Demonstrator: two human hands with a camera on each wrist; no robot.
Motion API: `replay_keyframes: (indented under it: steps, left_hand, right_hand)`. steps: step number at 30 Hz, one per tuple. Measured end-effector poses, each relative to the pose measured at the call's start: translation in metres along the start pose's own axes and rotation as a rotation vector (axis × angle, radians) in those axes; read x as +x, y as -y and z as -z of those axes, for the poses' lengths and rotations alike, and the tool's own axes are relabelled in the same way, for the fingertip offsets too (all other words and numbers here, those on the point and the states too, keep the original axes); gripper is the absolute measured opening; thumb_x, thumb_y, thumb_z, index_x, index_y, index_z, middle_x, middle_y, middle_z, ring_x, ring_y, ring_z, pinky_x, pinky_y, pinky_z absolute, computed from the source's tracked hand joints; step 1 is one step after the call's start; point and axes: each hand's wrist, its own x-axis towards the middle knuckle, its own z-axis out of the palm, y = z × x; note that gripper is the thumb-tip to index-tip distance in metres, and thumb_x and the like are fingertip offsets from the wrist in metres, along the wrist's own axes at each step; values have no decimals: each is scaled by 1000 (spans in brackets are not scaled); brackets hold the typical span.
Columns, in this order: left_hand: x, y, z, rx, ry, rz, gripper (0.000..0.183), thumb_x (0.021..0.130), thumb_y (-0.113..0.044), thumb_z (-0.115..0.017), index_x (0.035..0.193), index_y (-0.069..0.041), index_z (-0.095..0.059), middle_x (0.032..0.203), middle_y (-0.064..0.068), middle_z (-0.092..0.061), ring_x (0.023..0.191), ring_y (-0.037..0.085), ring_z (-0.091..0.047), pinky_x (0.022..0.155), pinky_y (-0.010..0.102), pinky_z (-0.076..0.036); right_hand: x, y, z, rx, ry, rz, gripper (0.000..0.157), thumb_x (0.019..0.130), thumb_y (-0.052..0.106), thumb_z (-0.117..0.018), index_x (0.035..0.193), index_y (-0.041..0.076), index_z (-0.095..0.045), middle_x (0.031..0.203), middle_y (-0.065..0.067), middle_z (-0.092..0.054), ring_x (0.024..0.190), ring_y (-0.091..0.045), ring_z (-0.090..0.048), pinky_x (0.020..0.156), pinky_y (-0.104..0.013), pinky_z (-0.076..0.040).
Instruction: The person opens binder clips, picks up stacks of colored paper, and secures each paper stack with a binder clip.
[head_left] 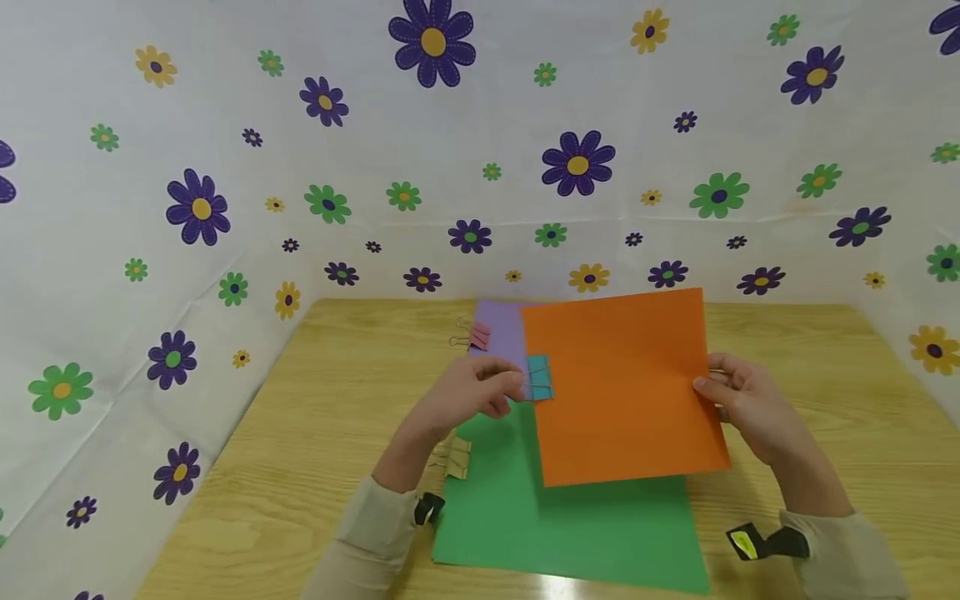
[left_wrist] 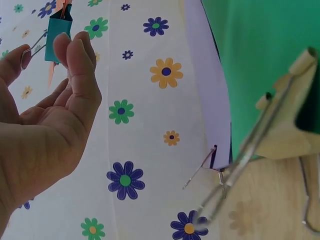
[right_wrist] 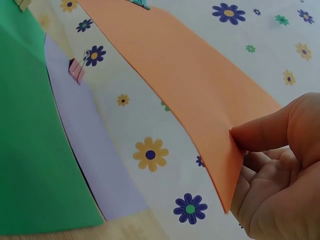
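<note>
An orange sheet (head_left: 622,392) is held raised and tilted above a green sheet (head_left: 570,533). My right hand (head_left: 757,408) pinches its right edge between thumb and fingers, bending the sheet slightly in the right wrist view (right_wrist: 200,95). On the orange sheet's left edge sits a teal binder clip (head_left: 540,377). My left hand (head_left: 468,396) holds this clip by its wire handles. In the left wrist view, the thumb meets one wire loop beside the teal clip (left_wrist: 58,40); the fingers cover the other side.
A purple sheet (head_left: 498,321) lies at the back with a pink binder clip (head_left: 478,336) on its left edge. A cream binder clip (head_left: 457,458) grips the green sheet's left edge. The wooden table (head_left: 300,442) meets a flower-patterned cloth (head_left: 360,150) at the back and sides.
</note>
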Motion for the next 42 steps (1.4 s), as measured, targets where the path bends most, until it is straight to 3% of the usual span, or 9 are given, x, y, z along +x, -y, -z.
replay_keyframes:
  steps: [5,11,19,22,27,34,39,42]
  left_hand:
    - [9,-7,-3,43,27,-17,34,99,-29,-60,119,-2,-66,100,12,-70,81,25,-66,76,35,-58]
    - [20,-15,-9,15,45,-1,34,99,-28,-61,118,-1,-66,101,13,-69,82,23,-65,77,33,-58]
    - [39,-20,-31,44,69,20,36,98,-36,-61,118,-6,-66,101,9,-70,94,35,-67,78,32,-58]
    - [49,-21,-40,45,77,19,36,99,-36,-60,119,-7,-66,103,9,-70,98,38,-66,78,33,-58]
    - [67,-21,-57,49,97,31,37,99,-36,-60,120,-6,-66,105,13,-71,96,34,-68,80,37,-58]
    - [99,-25,-85,60,114,33,41,97,-38,-63,117,-3,-68,101,12,-71,97,34,-69,85,45,-57]
    - [114,-27,-109,86,108,46,39,97,-36,-64,115,-2,-69,91,10,-72,93,34,-70,82,45,-58]
    - [118,-28,-124,93,125,47,39,99,-35,-62,113,0,-70,89,12,-72,91,36,-69,79,44,-58]
  right_hand:
    - [0,-6,6,6,-17,3,34,104,8,-46,130,-15,-42,95,16,-68,84,-8,-66,72,-28,-58]
    - [2,-14,15,19,-31,-6,29,104,7,-47,125,-12,-43,94,16,-68,83,-6,-65,70,-27,-57]
    - [1,-26,38,58,-57,1,16,104,6,-46,119,-1,-48,93,17,-67,82,-4,-65,68,-24,-56]
    - [1,-31,47,117,-59,-19,18,105,6,-45,120,-2,-46,94,15,-67,82,-6,-65,69,-23,-56]
    - [0,-38,62,12,-90,-53,35,105,8,-43,130,-16,-36,94,21,-62,81,-3,-63,70,-21,-56]
    - [-8,-51,89,-73,-118,-78,29,105,7,-41,125,-15,-38,92,22,-59,79,-2,-59,68,-20,-53]
    - [-18,-61,103,-213,-146,-139,42,107,12,-38,132,-21,-31,93,24,-53,79,3,-54,68,-19,-51]
    - [-25,-67,111,-239,-159,-185,46,107,14,-36,135,-22,-28,95,22,-50,79,4,-53,68,-19,-51]
